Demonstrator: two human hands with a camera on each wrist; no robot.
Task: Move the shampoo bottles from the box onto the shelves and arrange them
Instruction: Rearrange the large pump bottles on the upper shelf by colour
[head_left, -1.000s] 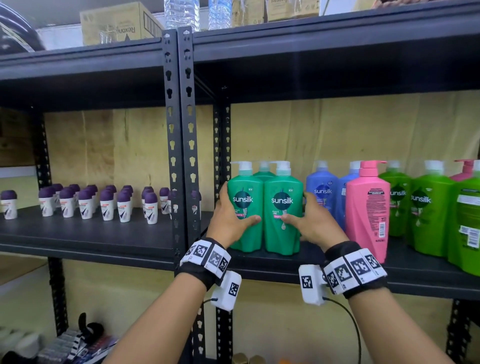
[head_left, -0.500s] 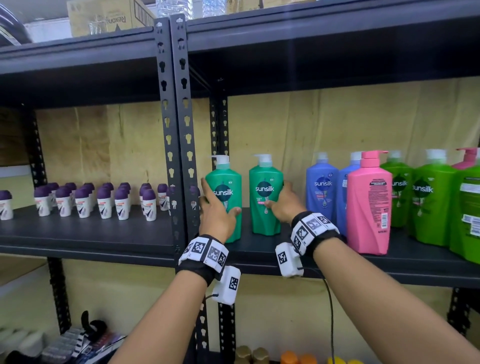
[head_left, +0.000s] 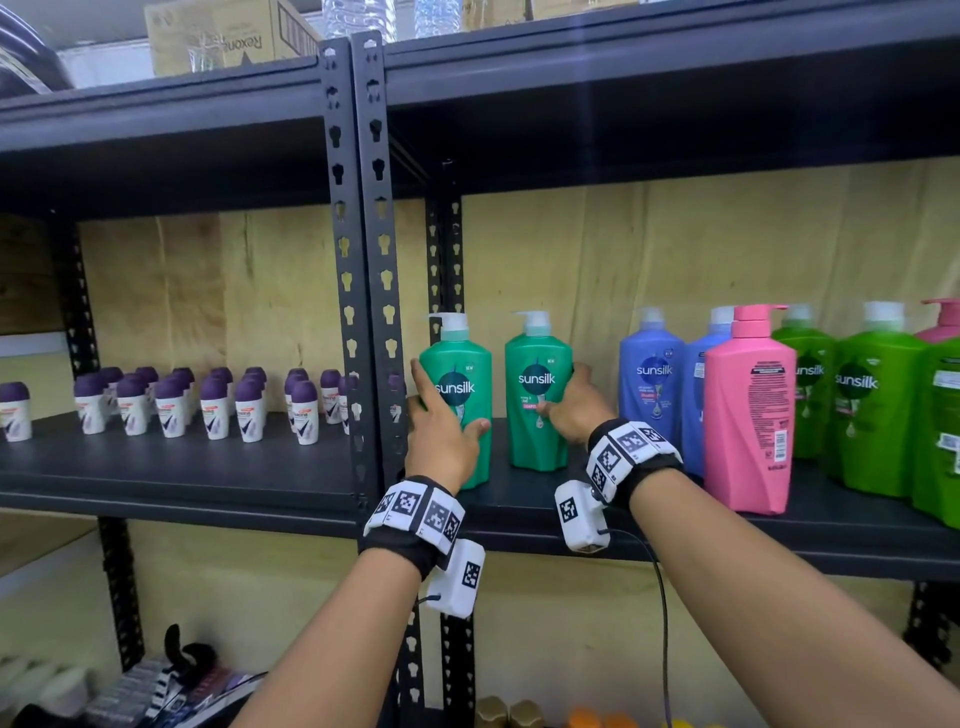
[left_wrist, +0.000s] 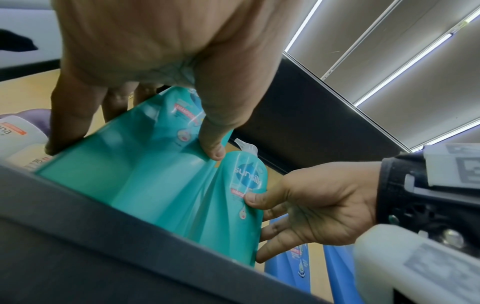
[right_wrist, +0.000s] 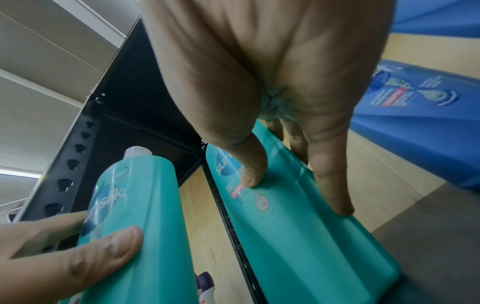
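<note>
a: two teal-green plastic pump bottles stand upright on the dark metal shelf (head_left: 291, 470), a gap between them. the left teal pump bottle (head_left: 460, 402) sits just beside the black slotted upright post (head_left: 371, 260), near the shelf's front edge; the right teal pump bottle (head_left: 537, 395) stands farther back and apart from the blue plastic pump bottles (head_left: 653, 382)

b: and the hands?

a: the left hand (head_left: 441, 434) has its fingers up the left side of its bottle and its thumb across the front, so it's wrapped round the body. the right hand (head_left: 574, 405) pinches the other one: thumb on the front label, fingers round the right side. the right wrist view shows that clearly

b: so which way does each bottle lie from its fingers?

a: each is held from the front, long axis vertical, body ahead of the palm, toward the yellow back wall (head_left: 727, 249). each hand is nearer its own bottle, no crossing

b: the next move?

a: my guess is lining them up. the left one stands forward of the right, so it likely wants a straight push back, keeping the base flat so the tall body doesn't tip. the post is close on its left, little room sideways. the box isn't in view
</note>
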